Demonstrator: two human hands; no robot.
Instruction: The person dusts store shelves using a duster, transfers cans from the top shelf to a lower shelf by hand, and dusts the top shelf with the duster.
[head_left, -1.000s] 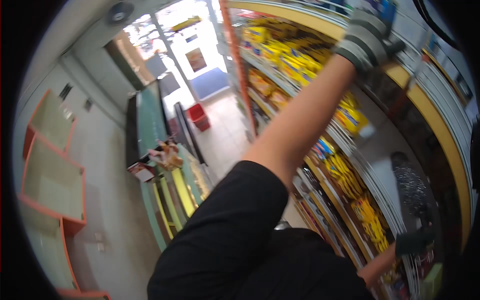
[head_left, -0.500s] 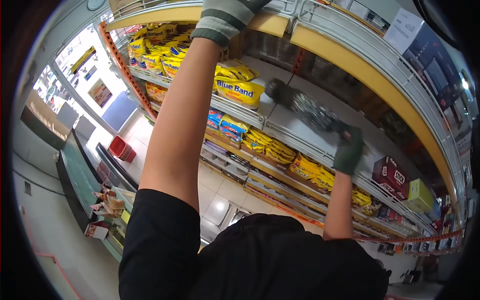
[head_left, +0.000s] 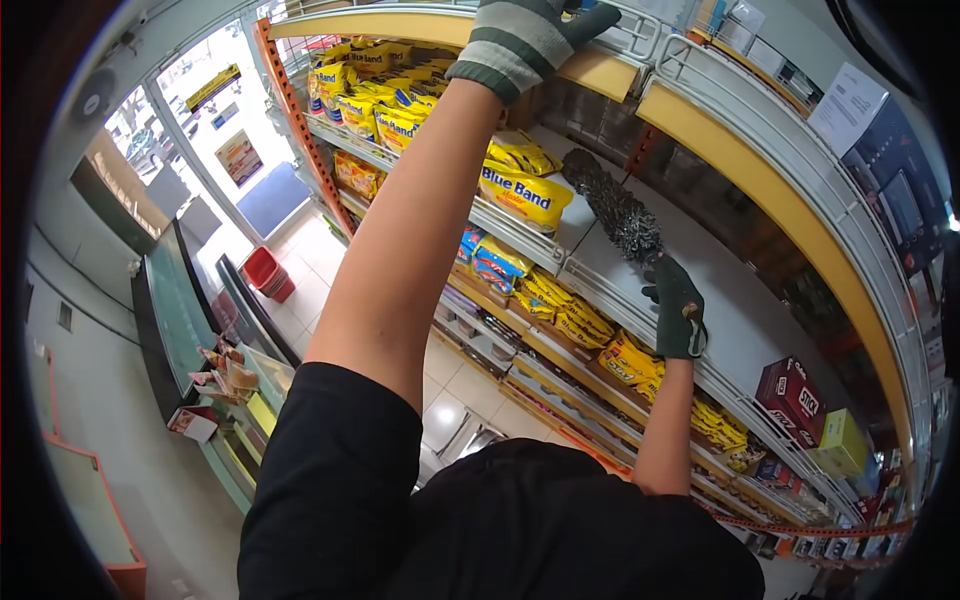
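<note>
While the right hand (head_left: 678,310) has its gloved fingers curled around the end of a dark, bristly duster (head_left: 618,212), whose head reaches beyond them over the pale shelf (head_left: 705,235), plump packets (head_left: 522,195) marked "Blue Band" sit near its tip, and a red box (head_left: 790,395) reading "STICK" lies on the fingers' other side. By the upper shelf's yellow edge (head_left: 600,75), the left hand (head_left: 522,42) sticks its thumb out, its grip impossible to tell; well below its fingers, red baskets (head_left: 268,275) stand near the door (head_left: 272,200).

Recorded duster (head_left: 622,215) in right hand (head_left: 681,310), over shelf (head_left: 720,275). Noted Blue Band packets (head_left: 525,197) left of that hand, STICK box (head_left: 790,392) to its right, at same level.
</note>
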